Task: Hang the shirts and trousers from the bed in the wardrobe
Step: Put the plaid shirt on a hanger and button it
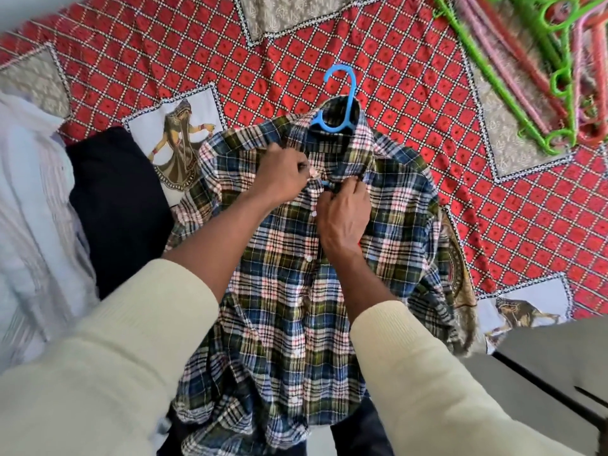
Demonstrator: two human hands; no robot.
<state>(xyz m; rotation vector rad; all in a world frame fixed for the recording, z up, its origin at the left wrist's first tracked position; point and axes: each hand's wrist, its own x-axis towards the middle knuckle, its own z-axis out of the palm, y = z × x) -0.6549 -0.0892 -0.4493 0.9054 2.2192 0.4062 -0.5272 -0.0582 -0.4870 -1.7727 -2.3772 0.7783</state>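
Note:
A plaid shirt (289,291) in blue, green, white and red lies flat on the bed, front side up. A blue plastic hanger (343,103) sits inside it, its hook sticking out past the collar. My left hand (283,176) pinches the left edge of the shirt's front just below the collar. My right hand (345,215) pinches the right edge at the same spot, fingertips almost meeting the left hand's. Both hands are at the top button.
The bed wears a red patterned bedspread (427,93). A dark garment (121,205) and pale clothes (36,209) lie at the left. A heap of green, pink and red hangers (543,60) sits at the top right. A grey surface (543,357) shows at the lower right.

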